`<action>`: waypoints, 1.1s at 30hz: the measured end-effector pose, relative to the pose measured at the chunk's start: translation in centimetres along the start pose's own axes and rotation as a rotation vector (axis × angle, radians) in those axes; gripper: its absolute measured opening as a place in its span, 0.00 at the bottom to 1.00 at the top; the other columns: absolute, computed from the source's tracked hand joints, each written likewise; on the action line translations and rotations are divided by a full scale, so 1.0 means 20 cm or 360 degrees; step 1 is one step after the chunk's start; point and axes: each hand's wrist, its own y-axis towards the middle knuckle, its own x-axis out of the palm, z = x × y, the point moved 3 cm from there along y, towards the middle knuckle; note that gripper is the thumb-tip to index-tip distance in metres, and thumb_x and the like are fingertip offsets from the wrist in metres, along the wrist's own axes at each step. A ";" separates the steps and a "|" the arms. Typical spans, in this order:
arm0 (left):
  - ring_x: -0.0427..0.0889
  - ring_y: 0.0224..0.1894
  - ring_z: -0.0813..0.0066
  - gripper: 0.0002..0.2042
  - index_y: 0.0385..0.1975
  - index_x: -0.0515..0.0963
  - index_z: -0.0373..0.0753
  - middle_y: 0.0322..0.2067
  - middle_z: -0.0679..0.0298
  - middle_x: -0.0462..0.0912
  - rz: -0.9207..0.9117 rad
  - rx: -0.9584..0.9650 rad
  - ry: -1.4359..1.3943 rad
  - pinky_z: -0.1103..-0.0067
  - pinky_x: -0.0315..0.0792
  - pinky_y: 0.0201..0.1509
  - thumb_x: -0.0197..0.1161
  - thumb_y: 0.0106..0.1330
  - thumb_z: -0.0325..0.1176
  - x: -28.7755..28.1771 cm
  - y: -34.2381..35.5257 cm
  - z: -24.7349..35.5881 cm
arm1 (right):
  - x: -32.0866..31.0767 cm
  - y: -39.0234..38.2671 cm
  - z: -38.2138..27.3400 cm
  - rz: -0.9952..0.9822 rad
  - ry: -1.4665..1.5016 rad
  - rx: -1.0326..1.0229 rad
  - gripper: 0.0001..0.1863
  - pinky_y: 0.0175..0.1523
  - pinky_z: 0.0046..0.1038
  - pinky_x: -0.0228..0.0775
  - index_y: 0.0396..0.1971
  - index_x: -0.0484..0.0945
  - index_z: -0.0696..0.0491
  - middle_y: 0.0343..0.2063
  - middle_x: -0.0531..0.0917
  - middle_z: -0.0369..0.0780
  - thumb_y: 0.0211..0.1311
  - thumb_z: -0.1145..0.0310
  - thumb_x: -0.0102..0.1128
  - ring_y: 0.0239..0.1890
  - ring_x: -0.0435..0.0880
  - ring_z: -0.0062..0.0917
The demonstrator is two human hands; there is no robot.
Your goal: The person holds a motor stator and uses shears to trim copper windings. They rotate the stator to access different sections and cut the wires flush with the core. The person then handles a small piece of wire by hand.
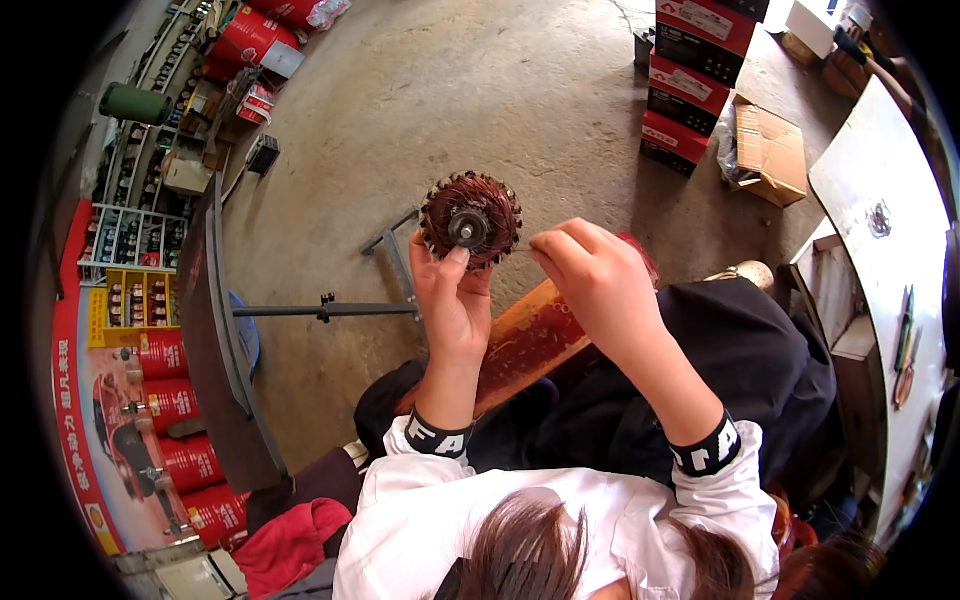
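A round motor armature (482, 196) with dark copper-coloured windings and a toothed rim is held up in front of me. My left hand (450, 300) grips it from below, with the thumb beside the metal shaft at its centre. To its right, my right hand (598, 275) is closed, thumb and fingers pinched together a short way from the rim. Whatever lies in that pinch, if anything, is too fine to make out. Below both hands, a long glossy red and orange piece (530, 345) with wood-coloured edges slants across my lap.
A dark panel (225, 350) on a metal stand (370, 310) stands at left, before shelves (130, 235) and red drums (165, 405). Red and black boxes (690, 95) are stacked at far right, near an open cardboard box (768, 150). A white table (880, 170) with hand tools lies right.
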 end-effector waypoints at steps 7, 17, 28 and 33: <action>0.79 0.54 0.70 0.23 0.59 0.67 0.41 0.55 0.62 0.75 -0.0009 -0.0155 -0.0101 0.73 0.81 0.53 0.59 0.63 0.28 -0.01 -0.01 -0.02 | -0.01 0.00 0.04 -0.0119 -0.0013 0.0191 0.03 0.35 0.34 0.72 0.29 0.81 0.55 0.23 0.78 0.40 0.55 0.73 0.64 0.29 0.79 0.36; 0.78 0.58 0.67 0.22 0.59 0.69 0.41 0.57 0.61 0.76 -0.0096 -0.0223 -0.0333 0.70 0.78 0.59 0.59 0.64 0.30 -0.06 0.01 -0.04 | 0.00 0.01 0.16 -0.0033 -0.0054 0.0352 0.03 0.40 0.35 0.73 0.21 0.79 0.55 0.23 0.78 0.41 0.53 0.75 0.61 0.33 0.79 0.37; 0.80 0.52 0.71 0.19 0.50 0.68 0.45 0.50 0.64 0.79 -0.0219 -0.0192 -0.0019 0.70 0.79 0.55 0.58 0.61 0.18 0.01 -0.02 -0.07 | -0.43 0.12 0.21 0.0602 -0.0336 0.0049 0.03 0.37 0.31 0.70 0.29 0.80 0.54 0.23 0.77 0.39 0.54 0.76 0.65 0.29 0.75 0.34; 0.78 0.55 0.68 0.24 0.56 0.69 0.41 0.52 0.62 0.78 -0.0331 -0.0165 0.0080 0.69 0.76 0.59 0.60 0.58 0.24 0.01 -0.03 -0.08 | -0.50 0.11 0.19 0.0594 -0.0451 -0.0031 0.04 0.37 0.31 0.70 0.28 0.80 0.53 0.24 0.77 0.38 0.53 0.76 0.66 0.30 0.75 0.33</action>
